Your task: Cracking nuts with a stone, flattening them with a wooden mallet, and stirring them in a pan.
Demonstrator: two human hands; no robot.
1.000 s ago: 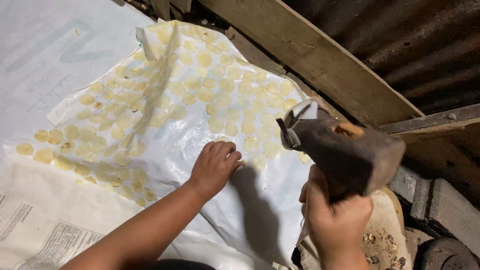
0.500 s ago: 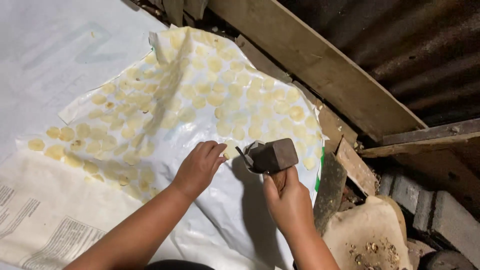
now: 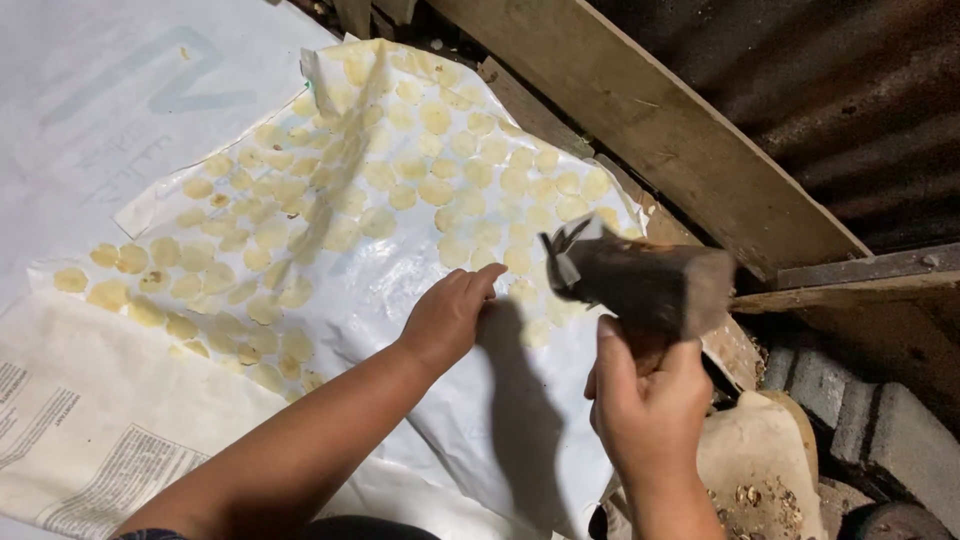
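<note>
My right hand (image 3: 648, 400) grips the handle of a hammer (image 3: 640, 280), whose dark metal head is raised and blurred above the sheet's right side. My left hand (image 3: 447, 315) presses flat, fingers together, on a white plastic sheet (image 3: 470, 420). Several thin pale yellow round slices (image 3: 420, 190) lie spread in rows over the sheet, reaching from the far left to just beyond my left fingertips. The hammer head hangs a short way right of my left hand and does not touch the sheet.
A slanted wooden plank (image 3: 650, 120) borders the sheet on the right, with dark corrugated metal (image 3: 830, 90) behind it. Grey bricks (image 3: 880, 430) and a flat stone with crumbs (image 3: 750, 470) sit at lower right. Printed white sacking (image 3: 90, 440) lies at lower left.
The hammer came down onto the sheet beside my left fingers half a second ago and has now risen again. My left hand stays pressed in place.
</note>
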